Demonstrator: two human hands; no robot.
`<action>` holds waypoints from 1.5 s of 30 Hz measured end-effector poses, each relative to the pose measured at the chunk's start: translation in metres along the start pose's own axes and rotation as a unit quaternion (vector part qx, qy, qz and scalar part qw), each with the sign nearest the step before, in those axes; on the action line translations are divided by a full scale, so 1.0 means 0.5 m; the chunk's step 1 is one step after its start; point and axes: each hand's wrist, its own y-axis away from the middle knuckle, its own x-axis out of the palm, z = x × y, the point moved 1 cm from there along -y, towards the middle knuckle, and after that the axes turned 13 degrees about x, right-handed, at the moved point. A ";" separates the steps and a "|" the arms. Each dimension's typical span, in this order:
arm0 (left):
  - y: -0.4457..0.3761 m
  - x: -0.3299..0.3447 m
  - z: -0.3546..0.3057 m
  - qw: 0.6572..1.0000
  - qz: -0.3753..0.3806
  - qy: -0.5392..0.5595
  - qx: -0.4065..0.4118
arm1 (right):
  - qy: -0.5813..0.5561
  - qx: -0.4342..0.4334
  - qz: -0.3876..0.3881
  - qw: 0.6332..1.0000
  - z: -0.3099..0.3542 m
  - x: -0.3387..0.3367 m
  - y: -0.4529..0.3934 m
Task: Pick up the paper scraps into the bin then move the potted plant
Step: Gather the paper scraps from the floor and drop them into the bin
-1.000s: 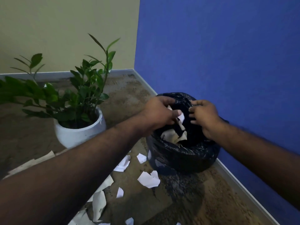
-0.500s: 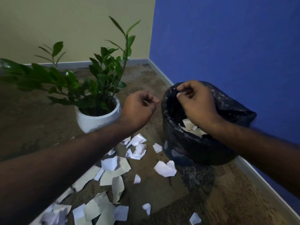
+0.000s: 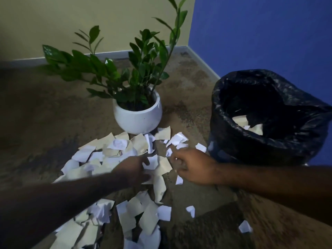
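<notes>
Left hand [image 3: 134, 168]: I have it low over the scraps [image 3: 115, 155], blurred, fingers reaching onto a white piece; whether it grips anything I cannot tell.

Right hand [image 3: 191, 166]: I see it just right of the left one, above the floor [image 3: 45, 114], fingers loosely curled, forefinger stretched toward the small white pieces beside the bin [image 3: 265, 119]; I cannot tell if it pinches one.

Scraps: white and cream torn paper, spread on the floor from the foot of the pot [image 3: 137, 118] down to the bottom edge of my view, thickest under and left of my left arm. A few single bits lie apart to the right, near my right forearm.

Bin: lined with a black bag, standing right of the scraps, close to the blue wall [image 3: 260, 33]. Cream scraps lie inside.

Plant [image 3: 136, 69]: green, upright in a round white pot, behind the scraps, left of the bin, near the corner where the blue wall meets the beige wall [image 3: 71, 18]. The nearest scraps touch the pot's base.
</notes>
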 end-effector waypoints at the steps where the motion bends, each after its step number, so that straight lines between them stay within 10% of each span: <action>1: 0.000 0.016 -0.004 1.000 0.013 -0.004 0.000 | 0.013 0.010 0.016 1.000 -0.005 0.006 0.000; 10: -0.050 0.122 -0.040 1.000 0.012 -0.015 0.012 | 0.013 0.111 0.071 0.991 -0.025 0.034 -0.031; 20: -0.098 0.033 0.003 0.990 -0.103 0.038 0.092 | 0.009 0.182 -0.040 0.982 -0.077 0.051 -0.118; 28: -0.105 0.062 -0.009 0.987 0.077 -0.099 0.100 | 0.043 0.312 0.003 0.949 -0.105 0.073 -0.215; 45: -0.072 0.017 0.055 0.991 -0.006 0.086 0.106 | 0.040 0.069 0.099 0.992 -0.056 0.127 -0.178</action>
